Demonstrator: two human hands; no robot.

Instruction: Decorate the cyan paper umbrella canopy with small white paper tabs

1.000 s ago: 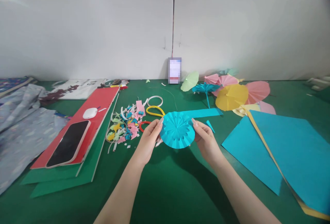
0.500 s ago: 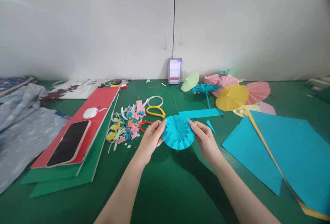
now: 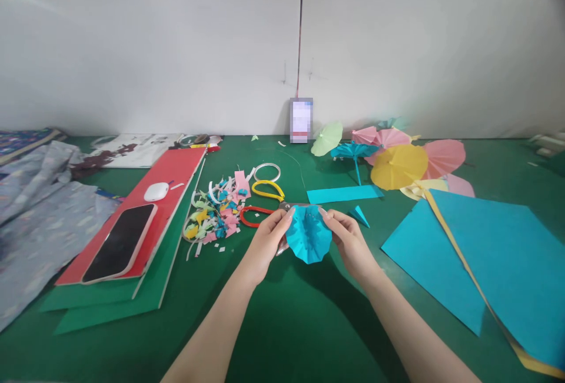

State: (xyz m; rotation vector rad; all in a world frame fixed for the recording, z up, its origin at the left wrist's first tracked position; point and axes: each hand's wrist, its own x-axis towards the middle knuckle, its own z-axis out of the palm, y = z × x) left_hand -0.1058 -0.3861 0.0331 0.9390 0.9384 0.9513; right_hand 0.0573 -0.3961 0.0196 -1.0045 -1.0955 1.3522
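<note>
The pleated blue paper disc [image 3: 309, 239], spread wider a moment ago, now buckles between left fingers [image 3: 285, 224] and right fingers [image 3: 332, 223], both pinching its edge. Past them, scissors [image 3: 281, 196] lie on the green surface [image 3: 286, 324], before white partitions [image 3: 154, 59].

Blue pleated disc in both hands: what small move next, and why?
Perhaps bring the left hand and right hand slightly closer together: they pinch opposite sides of the blue pleated disc, which bows along its middle but is not folded shut.
</note>
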